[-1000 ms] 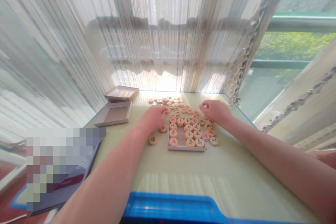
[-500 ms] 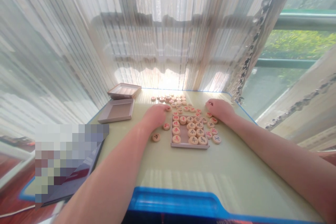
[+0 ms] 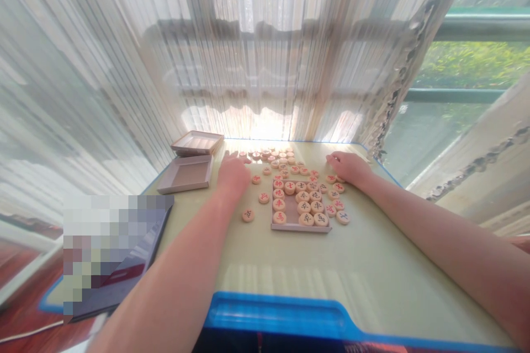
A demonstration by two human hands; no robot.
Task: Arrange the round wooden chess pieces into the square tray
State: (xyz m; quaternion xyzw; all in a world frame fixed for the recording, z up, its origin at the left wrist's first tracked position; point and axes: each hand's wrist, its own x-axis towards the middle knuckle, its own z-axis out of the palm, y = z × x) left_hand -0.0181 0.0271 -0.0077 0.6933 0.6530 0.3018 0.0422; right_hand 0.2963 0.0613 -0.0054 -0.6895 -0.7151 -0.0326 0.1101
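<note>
Chinese chess pieces, round pale wooden discs with red or black characters, lie around a shallow cardboard box. Inside the box stand several rows of pieces, with a gap in the middle. My left hand is at the far left of the loose pieces, its thumb and fingers apart, the thumb close to a piece. Over on the right, my right hand rests by the loose red and black pieces, fingers curled together; whatever they may hold is hidden. A single black-marked piece lies left of the box.
An empty box tray and a box lid lie at the table's left back. A dark device, partly pixelated, sits at the left edge. The table has a blue tray-like front rim. Sheer curtains hang behind.
My left hand has moved left and away, from beside the box to the far pieces, and its fingers have spread. My right hand has shifted only slightly.
</note>
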